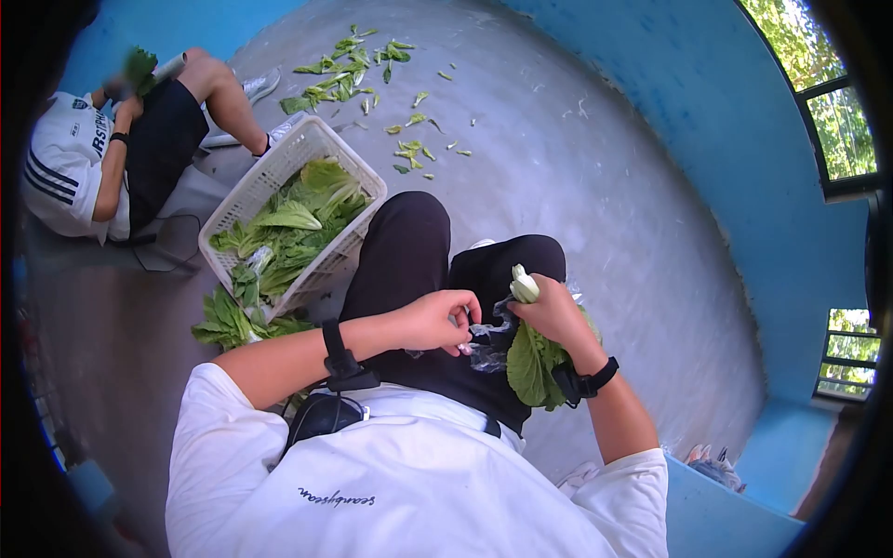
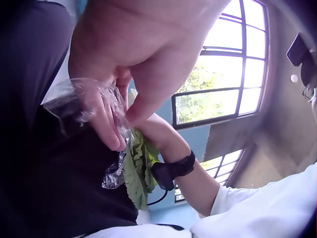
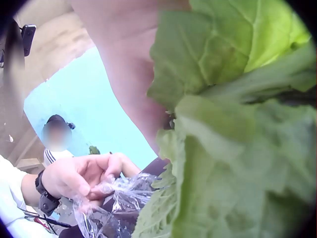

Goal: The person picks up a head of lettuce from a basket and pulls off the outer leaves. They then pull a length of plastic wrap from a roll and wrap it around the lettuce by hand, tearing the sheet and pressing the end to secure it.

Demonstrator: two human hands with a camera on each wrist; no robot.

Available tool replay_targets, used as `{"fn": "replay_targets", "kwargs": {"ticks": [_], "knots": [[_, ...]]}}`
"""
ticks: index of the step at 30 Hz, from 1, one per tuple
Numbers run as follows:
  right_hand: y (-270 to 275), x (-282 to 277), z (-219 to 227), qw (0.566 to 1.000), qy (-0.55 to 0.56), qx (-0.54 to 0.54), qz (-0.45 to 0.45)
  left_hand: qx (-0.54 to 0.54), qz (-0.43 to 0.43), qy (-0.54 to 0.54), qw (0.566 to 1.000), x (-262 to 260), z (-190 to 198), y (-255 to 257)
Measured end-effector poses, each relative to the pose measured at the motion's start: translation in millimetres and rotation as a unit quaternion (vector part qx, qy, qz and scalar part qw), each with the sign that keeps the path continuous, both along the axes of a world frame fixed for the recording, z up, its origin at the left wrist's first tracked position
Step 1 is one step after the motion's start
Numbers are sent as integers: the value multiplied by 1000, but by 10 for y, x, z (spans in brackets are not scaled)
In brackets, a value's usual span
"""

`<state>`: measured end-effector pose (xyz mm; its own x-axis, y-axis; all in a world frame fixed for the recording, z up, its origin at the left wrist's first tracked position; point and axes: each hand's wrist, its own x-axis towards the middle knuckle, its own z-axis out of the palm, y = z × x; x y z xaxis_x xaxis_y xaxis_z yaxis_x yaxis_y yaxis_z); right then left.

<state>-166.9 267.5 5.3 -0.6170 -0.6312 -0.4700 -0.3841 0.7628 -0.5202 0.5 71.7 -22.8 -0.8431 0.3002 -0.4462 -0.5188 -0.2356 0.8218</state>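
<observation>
My right hand [image 1: 555, 316] grips a bunch of leafy greens [image 1: 535, 365] over my right thigh. Its pale stem end pokes out above the fist and the leaves hang toward my wrist. Thin clear plastic wrap [image 1: 491, 353] stretches from the bunch toward my left hand [image 1: 439, 318], whose thumb and fingers pinch its edge. In the left wrist view the crumpled plastic [image 2: 114, 176] lies against the leaves. Large green leaves [image 3: 223, 168] fill much of the right wrist view and hide most of the right hand's fingers.
A white plastic basket [image 1: 358, 166] of leafy greens stands at my left, with more greens [image 1: 223, 321] on the floor beside it. Loose leaves [image 1: 339, 79] lie scattered ahead on the grey floor [image 1: 633, 242]. Another person [image 1: 88, 158] sits at the far left, holding greens.
</observation>
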Motion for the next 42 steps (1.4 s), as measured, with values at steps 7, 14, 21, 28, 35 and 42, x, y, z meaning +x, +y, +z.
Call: {"fn": "replay_targets", "kwargs": {"ticks": [7,14,21,28,35,42], "knots": [[15,22,107,999,-25,-6,-45,4,-69,-30,997,-14,30,-123],[115,8,22,998,-41,-16,-49,-296,-70,165,938,-132,-203,80],[137,-13,-23,997,-47,-45,-42,-285,-117,95,947,-403,-498,454],[199,-21,-78,998,-32,-44,-42,-168,-61,84,980,-499,-869,320],[186,-6,-69,998,-2,-33,-51,20,-31,-85,996,-495,-736,105],[204,-45,-115,999,-3,-34,-40,93,32,-112,989,-468,-727,235]]}}
